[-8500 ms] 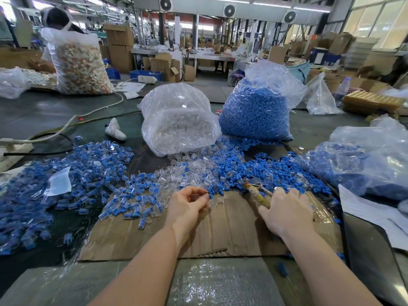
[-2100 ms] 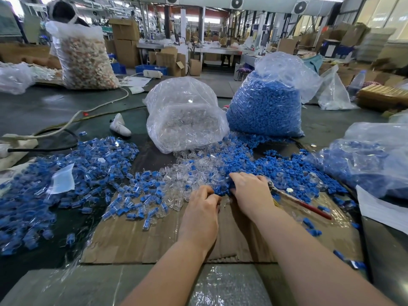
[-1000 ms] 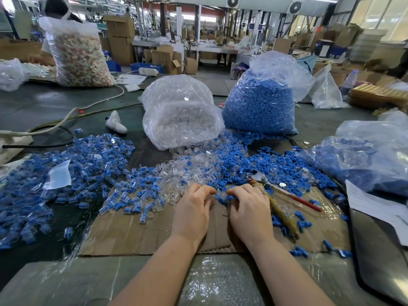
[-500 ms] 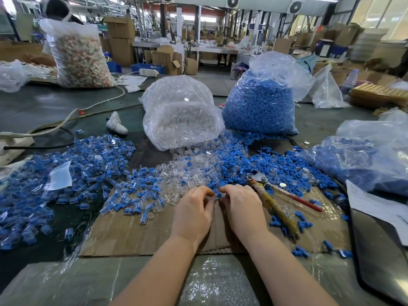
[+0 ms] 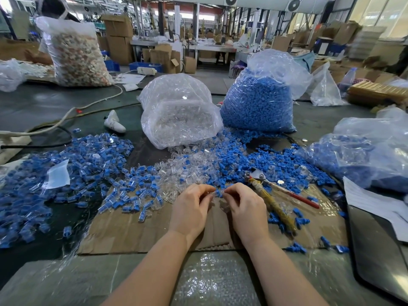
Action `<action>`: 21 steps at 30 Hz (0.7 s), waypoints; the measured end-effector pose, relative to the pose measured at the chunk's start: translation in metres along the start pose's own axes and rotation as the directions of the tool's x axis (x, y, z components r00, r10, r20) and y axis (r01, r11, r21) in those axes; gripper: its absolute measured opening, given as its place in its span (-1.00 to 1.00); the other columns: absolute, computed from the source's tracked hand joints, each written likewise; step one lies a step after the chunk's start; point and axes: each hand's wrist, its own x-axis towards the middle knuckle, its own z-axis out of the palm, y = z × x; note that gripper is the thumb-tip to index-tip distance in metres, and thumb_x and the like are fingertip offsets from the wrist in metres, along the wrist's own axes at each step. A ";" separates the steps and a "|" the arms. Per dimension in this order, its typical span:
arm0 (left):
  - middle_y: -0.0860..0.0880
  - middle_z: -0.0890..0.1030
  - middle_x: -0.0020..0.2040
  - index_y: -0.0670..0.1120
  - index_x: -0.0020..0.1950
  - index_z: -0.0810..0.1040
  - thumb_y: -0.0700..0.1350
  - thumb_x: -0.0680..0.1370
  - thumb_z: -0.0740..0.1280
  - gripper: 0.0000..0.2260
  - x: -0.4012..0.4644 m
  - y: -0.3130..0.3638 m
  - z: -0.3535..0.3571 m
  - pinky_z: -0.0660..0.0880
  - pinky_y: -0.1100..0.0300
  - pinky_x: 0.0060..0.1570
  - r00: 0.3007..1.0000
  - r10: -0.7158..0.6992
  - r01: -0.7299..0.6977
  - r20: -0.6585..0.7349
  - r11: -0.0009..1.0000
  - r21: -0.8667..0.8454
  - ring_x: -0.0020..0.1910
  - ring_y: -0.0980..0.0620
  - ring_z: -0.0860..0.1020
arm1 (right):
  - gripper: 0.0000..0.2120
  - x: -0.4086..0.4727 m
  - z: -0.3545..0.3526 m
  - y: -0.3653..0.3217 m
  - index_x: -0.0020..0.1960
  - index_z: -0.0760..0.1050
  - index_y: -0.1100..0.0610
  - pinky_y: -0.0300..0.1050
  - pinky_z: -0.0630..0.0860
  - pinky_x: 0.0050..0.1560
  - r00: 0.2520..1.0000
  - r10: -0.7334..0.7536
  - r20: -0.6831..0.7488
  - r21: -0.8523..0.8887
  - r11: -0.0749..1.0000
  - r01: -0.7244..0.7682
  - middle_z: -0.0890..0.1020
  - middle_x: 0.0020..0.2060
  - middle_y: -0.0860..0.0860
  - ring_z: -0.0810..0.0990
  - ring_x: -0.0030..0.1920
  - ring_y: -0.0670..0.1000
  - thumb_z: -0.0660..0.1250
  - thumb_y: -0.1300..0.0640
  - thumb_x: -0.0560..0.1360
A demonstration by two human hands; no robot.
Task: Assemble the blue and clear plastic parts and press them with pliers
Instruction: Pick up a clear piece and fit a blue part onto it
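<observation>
- Over the cardboard [image 5: 136, 230], left hand [image 5: 191, 209] and right hand [image 5: 246, 209] apparently pinch one blue part [image 5: 218, 192] between them.
- Misaligned halves could slip from fingers.
- Pliers [image 5: 270, 200] lie unused, right.

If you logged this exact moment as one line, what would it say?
stage: joining parts | left hand: pinches clear part | right hand: pinches blue part | pliers: on cardboard, untouched

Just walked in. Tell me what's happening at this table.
A person is putting small plastic parts together by hand. The left hand and right hand meet over a cardboard sheet, pinching a small blue part between the fingertips. The pliers lie unheld on the cardboard just right of the right hand. Loose blue and clear pieces are heaped ahead, behind them a bag of clear parts and a bag of blue parts.
</observation>
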 end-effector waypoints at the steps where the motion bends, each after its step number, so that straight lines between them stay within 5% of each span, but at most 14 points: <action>1: 0.10 0.57 -0.07 -0.04 0.05 0.62 -0.18 0.54 0.32 -0.86 0.000 0.000 0.000 0.39 0.44 -0.03 1.000 -0.011 0.011 0.004 1.000 -0.013 -0.07 0.16 0.52 | -0.96 -0.001 -0.001 0.000 -0.11 0.56 0.10 -0.16 0.46 -0.08 1.000 0.016 -0.015 0.038 0.999 -0.016 0.61 -0.21 -0.08 0.54 -0.15 -0.06 0.34 0.19 0.51; 7: 0.16 0.57 -0.22 0.12 -0.15 0.47 -0.16 0.55 0.31 -0.83 0.001 -0.001 -0.001 0.41 0.48 -0.20 0.994 -0.105 0.109 0.041 0.988 -0.108 -0.19 0.21 0.53 | -0.95 -0.004 -0.001 0.000 -0.11 0.53 0.03 -0.07 0.53 -0.11 0.998 0.051 -0.021 0.188 0.981 -0.046 0.59 -0.26 -0.14 0.56 -0.19 -0.12 0.33 0.15 0.52; 16: 0.18 0.60 -0.21 0.18 -0.09 0.51 -0.19 0.54 0.31 -0.77 -0.001 0.001 -0.005 0.44 0.50 -0.18 0.992 -0.121 0.124 0.028 0.974 -0.189 -0.21 0.30 0.56 | -0.91 -0.005 -0.001 -0.003 -0.15 0.47 0.01 -0.26 0.37 -0.20 0.999 -0.011 0.044 0.084 0.996 0.007 0.58 -0.26 -0.10 0.51 -0.21 -0.10 0.31 0.07 0.53; 21: 0.16 0.61 -0.23 0.20 -0.14 0.50 -0.20 0.53 0.33 -0.75 -0.001 0.002 -0.005 0.50 0.40 -0.15 0.994 -0.104 0.107 0.024 0.974 -0.201 -0.20 0.29 0.55 | -0.86 -0.004 0.000 -0.004 -0.15 0.49 0.07 -0.17 0.38 -0.18 0.998 -0.024 0.050 0.014 1.000 0.023 0.58 -0.26 -0.06 0.50 -0.21 -0.06 0.29 0.03 0.53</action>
